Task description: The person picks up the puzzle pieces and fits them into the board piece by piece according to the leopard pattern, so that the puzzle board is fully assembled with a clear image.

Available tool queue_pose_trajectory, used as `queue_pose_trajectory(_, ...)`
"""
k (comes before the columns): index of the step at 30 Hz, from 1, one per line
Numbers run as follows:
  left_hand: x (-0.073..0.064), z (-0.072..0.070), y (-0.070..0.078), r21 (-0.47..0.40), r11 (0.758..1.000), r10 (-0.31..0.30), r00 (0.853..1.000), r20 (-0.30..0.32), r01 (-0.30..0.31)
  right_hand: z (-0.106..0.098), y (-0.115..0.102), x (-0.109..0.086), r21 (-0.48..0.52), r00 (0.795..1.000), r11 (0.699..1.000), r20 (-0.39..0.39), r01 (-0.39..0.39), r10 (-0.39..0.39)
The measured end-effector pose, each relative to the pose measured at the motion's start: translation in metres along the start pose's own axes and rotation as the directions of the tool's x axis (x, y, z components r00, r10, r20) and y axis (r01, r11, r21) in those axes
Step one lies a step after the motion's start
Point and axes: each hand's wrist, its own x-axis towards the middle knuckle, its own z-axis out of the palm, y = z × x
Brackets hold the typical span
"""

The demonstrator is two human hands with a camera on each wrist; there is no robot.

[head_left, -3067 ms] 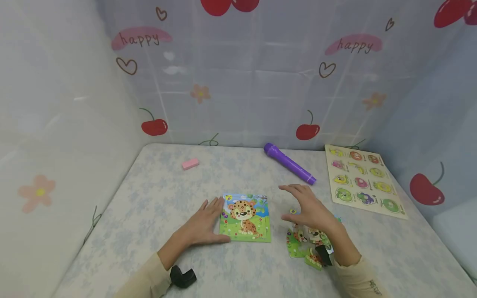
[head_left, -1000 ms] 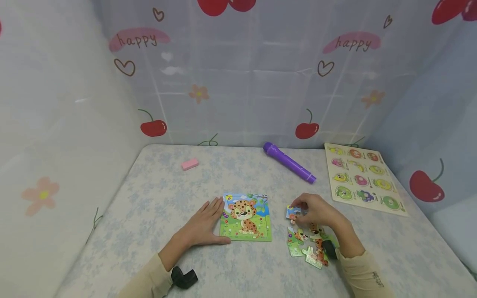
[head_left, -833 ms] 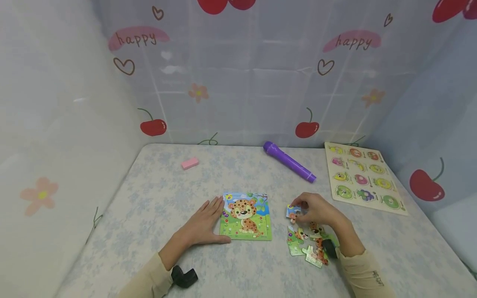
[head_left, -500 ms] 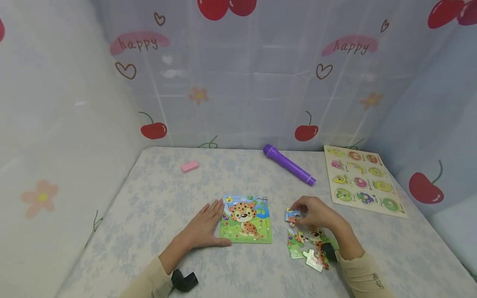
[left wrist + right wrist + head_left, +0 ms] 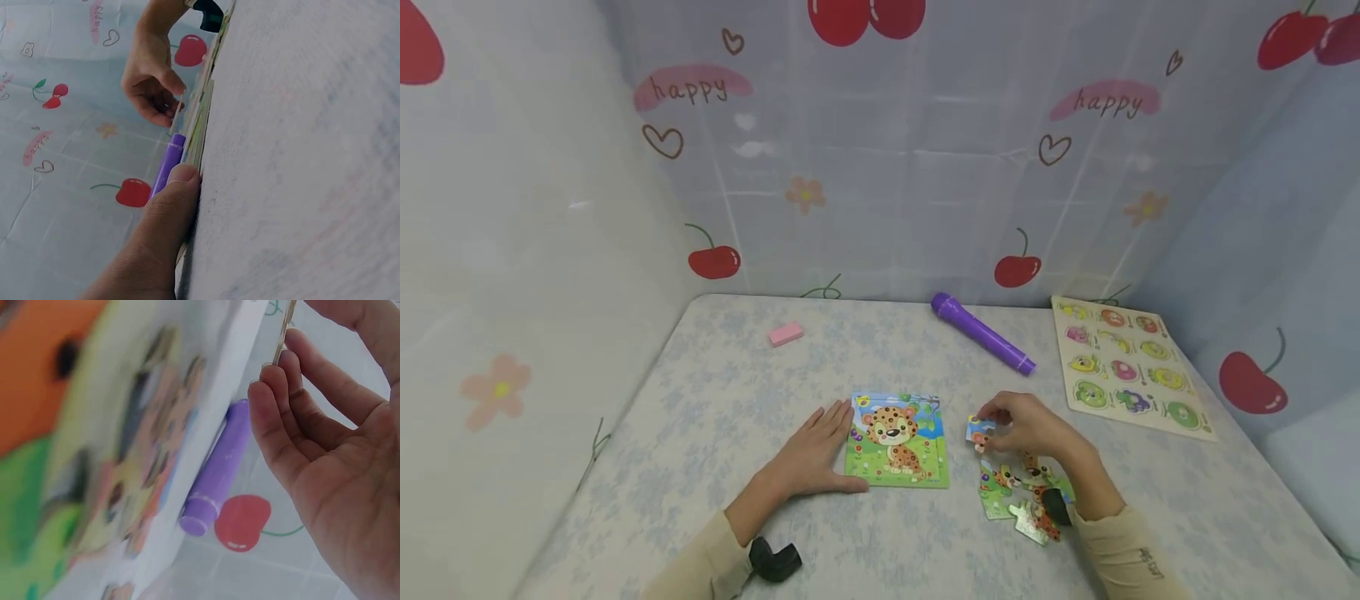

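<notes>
In the head view my left hand (image 5: 808,454) lies with straight fingers along the left edge of a square leopard picture board (image 5: 897,442). Its thumb reaches the board's lower left corner. To the right, my right hand (image 5: 1030,425) pinches a jigsaw piece (image 5: 978,429), with blue sky and part of a leopard on it, between thumb and fingers. The right wrist view shows that piece edge-on as a thin strip (image 5: 285,331) at the fingertips. Several other jigsaw pieces (image 5: 996,498) lie below the right hand, partly hidden by it and the black wrist camera.
A purple toy microphone (image 5: 983,333) lies behind the right hand. At the back right is a pale board with fruit pictures (image 5: 1131,367), and at the back left a small pink block (image 5: 786,334). Patterned curtains (image 5: 880,167) enclose the table on its back and sides.
My right hand, open above the pieces at first, has taken hold of a jigsaw piece and just moved it slightly left, off the pile. My left hand has stayed at the board.
</notes>
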Motion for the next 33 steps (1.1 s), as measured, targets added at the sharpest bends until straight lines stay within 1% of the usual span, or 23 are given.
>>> queue_pose_trajectory(3,0.0,0.001,0.0,0.004,1.0,0.005,1.0,-0.003,-0.005,-0.002,-0.007,0.004,-0.012,1.0,1.0,0.001,0.02,-0.02)
queue_pose_trajectory(7,0.001,0.001,-0.002,0.004,1.0,0.004,1.0,-0.007,-0.004,-0.002,-0.02,0.015,-0.024,0.998,0.998,-0.004,0.059,-0.059)
queue_pose_trajectory(10,0.001,0.0,-0.002,0.002,1.0,0.002,1.0,0.001,-0.002,0.002,-0.029,0.026,-0.029,0.995,0.994,0.001,0.102,-0.102)
queue_pose_trajectory(13,0.0,-0.001,0.0,-0.007,1.0,0.006,1.0,0.006,-0.006,0.008,-0.04,0.037,-0.036,0.992,0.991,0.019,0.126,-0.126)
queue_pose_trajectory(16,-0.001,-0.002,0.001,-0.013,1.0,0.005,1.0,0.012,-0.004,0.016,-0.052,0.05,-0.031,0.992,0.992,0.044,0.121,-0.12)
queue_pose_trajectory(19,-0.001,-0.003,0.001,-0.009,1.0,0.001,1.0,0.011,-0.001,0.022,-0.063,0.064,-0.042,0.989,0.99,0.073,0.134,-0.13)
queue_pose_trajectory(26,0.0,0.0,0.001,0.013,1.0,-0.002,1.0,-0.003,0.002,0.036,-0.078,0.093,-0.059,0.981,0.983,0.099,0.175,-0.169)
queue_pose_trajectory(30,-0.001,0.001,0.001,0.008,1.0,-0.002,1.0,-0.013,0.002,0.044,-0.088,0.106,-0.059,0.978,0.983,0.127,0.172,-0.164)
queue_pose_trajectory(33,-0.002,0.0,0.002,0.0,1.0,0.001,1.0,-0.015,-0.001,0.049,-0.095,0.114,-0.066,0.978,0.986,0.149,0.154,-0.143)
